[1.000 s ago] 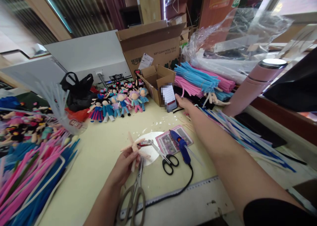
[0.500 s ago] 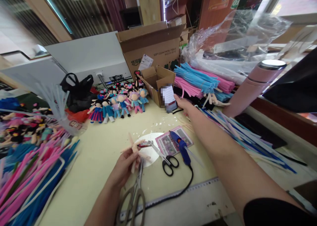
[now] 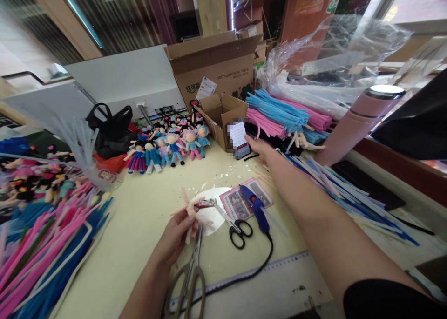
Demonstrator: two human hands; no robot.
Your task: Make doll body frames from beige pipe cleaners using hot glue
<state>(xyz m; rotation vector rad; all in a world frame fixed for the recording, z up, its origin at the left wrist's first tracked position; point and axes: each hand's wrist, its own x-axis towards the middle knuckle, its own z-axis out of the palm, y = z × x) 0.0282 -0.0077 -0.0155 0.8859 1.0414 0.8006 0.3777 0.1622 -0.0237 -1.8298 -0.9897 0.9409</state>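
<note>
My left hand (image 3: pixel 174 237) is closed around a beige pipe-cleaner figure (image 3: pixel 190 209) just above the yellow table, beside a white paper disc (image 3: pixel 215 206). Large grey scissors (image 3: pixel 188 274) lie right below that hand. My right hand (image 3: pixel 257 146) reaches far across the table and touches a phone (image 3: pixel 239 139) that leans against a small open cardboard box (image 3: pixel 223 111); its fingers sit at the phone's lower right edge. A blue glue gun (image 3: pixel 256 207) and small black-handled scissors (image 3: pixel 234 223) lie between my arms.
Finished little dolls (image 3: pixel 167 144) stand in rows behind a black bag (image 3: pixel 110 130). Pink and blue pipe cleaners are heaped at the left (image 3: pixel 42 254) and back right (image 3: pixel 282 111). A pink flask (image 3: pixel 359 118) stands right; a ruler (image 3: pixel 265 268) lies along the near edge.
</note>
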